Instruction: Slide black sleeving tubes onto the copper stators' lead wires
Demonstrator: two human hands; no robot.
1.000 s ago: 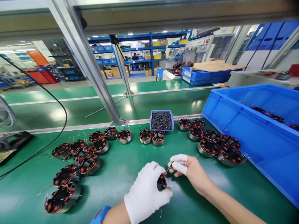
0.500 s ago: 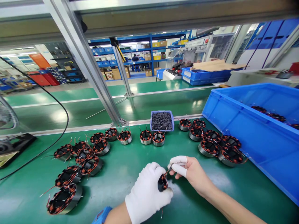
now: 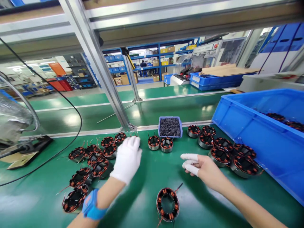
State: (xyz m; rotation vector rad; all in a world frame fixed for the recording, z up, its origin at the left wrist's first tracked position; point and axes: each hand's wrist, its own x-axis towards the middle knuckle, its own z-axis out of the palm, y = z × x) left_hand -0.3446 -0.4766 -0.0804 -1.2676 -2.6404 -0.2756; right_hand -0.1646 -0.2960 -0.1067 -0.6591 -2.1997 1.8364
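My left hand (image 3: 128,158), in a white glove, reaches over a motor stator at the back left of the middle. That stator is nearly hidden behind the glove, and my fingertips are out of sight. My right hand (image 3: 196,166) hovers above the mat with white covers on its thumb and finger; their tips are apart and I see nothing between them. In front of me lies a ring-shaped stator (image 3: 167,204) with copper windings. One of its leads, pointing up and right, carries a black sleeve (image 3: 180,186).
Several stators (image 3: 101,167) stand in a group at left, and others (image 3: 220,155) at right. Two stators (image 3: 166,144) sit before a small purple bin (image 3: 170,127) of black sleeves. A large blue crate (image 3: 251,126) borders the right. A metal post (image 3: 111,82) rises behind.
My left hand has let go of the stator, which now lies on the mat, and has moved forward and left to another one. My right hand has drawn away to the right.
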